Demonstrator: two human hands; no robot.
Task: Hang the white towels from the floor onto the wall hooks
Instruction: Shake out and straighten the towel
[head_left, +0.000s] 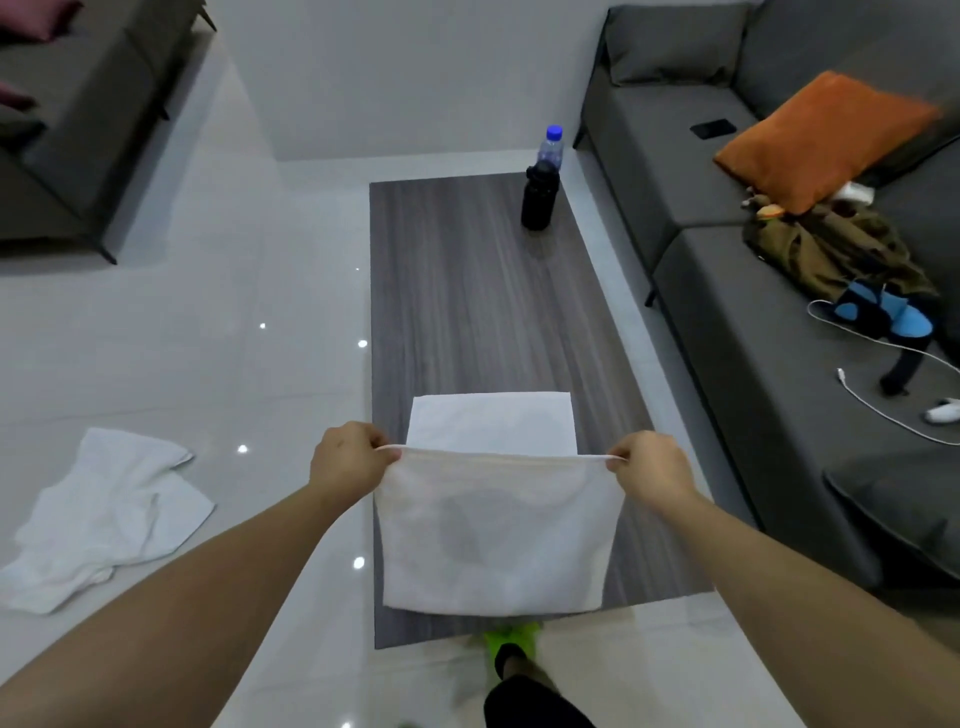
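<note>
I hold a white towel (496, 535) stretched flat by its top edge above the near end of a low wooden table (467, 312). My left hand (350, 460) pinches its left top corner and my right hand (647, 470) pinches its right top corner. Just behind it a folded white towel (491, 423) lies flat on the table. Another white towel (109, 514) lies crumpled on the pale tiled floor to my left. No wall hooks are in view.
A black bottle (540, 195) and a blue-capped water bottle (551, 145) stand at the table's far end. A grey sofa (727, 270) with an orange cushion (826, 137), clothes and a white cable runs along the right. A second grey seat (67, 130) stands at far left.
</note>
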